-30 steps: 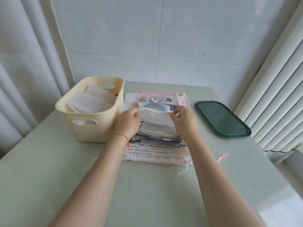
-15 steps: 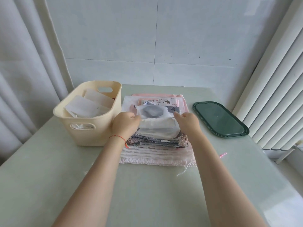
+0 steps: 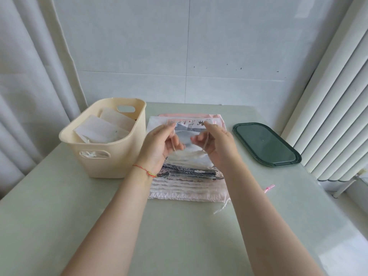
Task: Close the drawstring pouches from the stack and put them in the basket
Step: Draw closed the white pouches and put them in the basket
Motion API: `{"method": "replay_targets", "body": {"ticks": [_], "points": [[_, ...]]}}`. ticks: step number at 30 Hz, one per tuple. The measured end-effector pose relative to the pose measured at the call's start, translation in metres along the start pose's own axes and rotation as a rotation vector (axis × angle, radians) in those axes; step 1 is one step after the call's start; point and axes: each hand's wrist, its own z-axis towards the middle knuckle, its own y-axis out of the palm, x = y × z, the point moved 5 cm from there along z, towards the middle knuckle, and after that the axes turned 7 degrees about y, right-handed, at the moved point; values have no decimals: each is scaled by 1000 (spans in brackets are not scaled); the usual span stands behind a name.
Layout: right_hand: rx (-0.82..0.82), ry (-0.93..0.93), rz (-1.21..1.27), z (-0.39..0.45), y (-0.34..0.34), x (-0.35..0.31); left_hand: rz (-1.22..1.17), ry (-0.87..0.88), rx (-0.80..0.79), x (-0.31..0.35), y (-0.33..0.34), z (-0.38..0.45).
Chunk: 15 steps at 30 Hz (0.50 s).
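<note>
A small white drawstring pouch [image 3: 189,156] lies on top of the stack of pouches [image 3: 185,188] in the middle of the table. My left hand [image 3: 159,146] pinches one drawstring at the pouch's left side. My right hand [image 3: 217,144] pinches the other string at its right side. Both hands are raised a little above the stack, palms turned towards me, with the thin strings running down to the pouch. The cream plastic basket [image 3: 111,156] stands left of the stack and holds several white pouches.
A dark green oval tray [image 3: 264,144] lies to the right of the stack. A small pink tie [image 3: 269,188] lies on the table near my right forearm. A curtain hangs at the left, a ribbed radiator at the right, a tiled wall behind.
My hands have let go of the pouch's top edge, lifted and turned palms towards me, now pinching the two drawstrings. The pouch's mouth looks more gathered than before.
</note>
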Motion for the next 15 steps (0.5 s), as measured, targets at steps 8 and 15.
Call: {"method": "replay_targets", "body": {"ticks": [8,15], "points": [[72,99,-519,-3,-2,11,593,-18,-17,-14,-11,-2],[256,-84,-1172,-4,10,8,1075,23,23,-11,-15,-8]]}}
